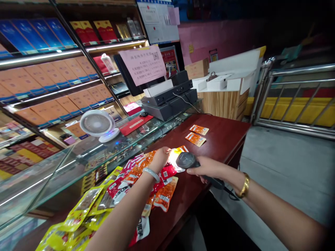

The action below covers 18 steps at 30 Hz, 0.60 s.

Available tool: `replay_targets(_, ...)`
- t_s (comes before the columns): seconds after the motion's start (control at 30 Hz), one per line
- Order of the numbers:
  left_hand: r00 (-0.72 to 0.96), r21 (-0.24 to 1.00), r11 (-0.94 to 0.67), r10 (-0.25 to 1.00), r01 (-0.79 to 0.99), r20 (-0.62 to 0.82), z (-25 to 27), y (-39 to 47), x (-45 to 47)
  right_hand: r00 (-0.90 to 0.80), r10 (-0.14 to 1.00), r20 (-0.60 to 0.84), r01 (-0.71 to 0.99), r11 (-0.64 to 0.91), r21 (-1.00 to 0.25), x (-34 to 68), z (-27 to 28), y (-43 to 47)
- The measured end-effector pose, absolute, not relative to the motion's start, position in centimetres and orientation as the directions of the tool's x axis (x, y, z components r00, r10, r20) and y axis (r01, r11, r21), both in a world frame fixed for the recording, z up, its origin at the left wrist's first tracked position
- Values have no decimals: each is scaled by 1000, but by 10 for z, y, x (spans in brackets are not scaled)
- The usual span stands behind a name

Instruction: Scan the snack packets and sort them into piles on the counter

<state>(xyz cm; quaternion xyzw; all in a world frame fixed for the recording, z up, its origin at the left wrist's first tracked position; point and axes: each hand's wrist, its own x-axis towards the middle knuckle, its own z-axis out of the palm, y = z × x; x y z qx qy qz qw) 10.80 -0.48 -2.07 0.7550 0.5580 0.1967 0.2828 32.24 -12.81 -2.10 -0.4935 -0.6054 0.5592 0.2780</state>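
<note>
Your right hand (pixel 209 169) is clamped around the handheld scanner (pixel 186 160), its head aimed at a lit yellow packet (pixel 177 153) on the red counter (pixel 222 139). Your left hand (pixel 161 157) pinches that packet's edge, just beside the scanner, atop the snack packets (pixel 136 174).

Orange packets (pixel 199 134) on dark red counter (pixel 225 139), black scanner (pixel 190 161)

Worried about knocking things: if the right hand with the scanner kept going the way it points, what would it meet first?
Probably the lit snack packet that the left hand holds, just ahead of the scanner in the right hand.
</note>
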Motion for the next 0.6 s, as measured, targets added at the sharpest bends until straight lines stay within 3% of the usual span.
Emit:
replay_targets(0.13, 276, 551, -192, 958, 812, -72, -8, -5, 83, -375, 907, -193, 251, -101, -963, 319, -22, -129)
replay_targets(0.3, 281, 32, -281, 960, 959, -8, 6, 0, 57, -363, 915, -179, 228, -99, -969, 333, -27, -130)
replay_targets(0.37, 305, -102, -297, 949, 950, 83, 7, 3, 61, -350, 920, -175, 220, -101, -970, 340, -30, -130)
replay_targets(0.47, 366, -79, -357, 916, 931, 164, 1, 9, 89, -324, 932, -162, 205, -98, -974, 351, -38, -127)
replay_targets(0.6, 445, 68, -453, 889, 889, 104, -15, 27, 148, -297, 943, -150, 156, -107, -982, 367, -50, -124)
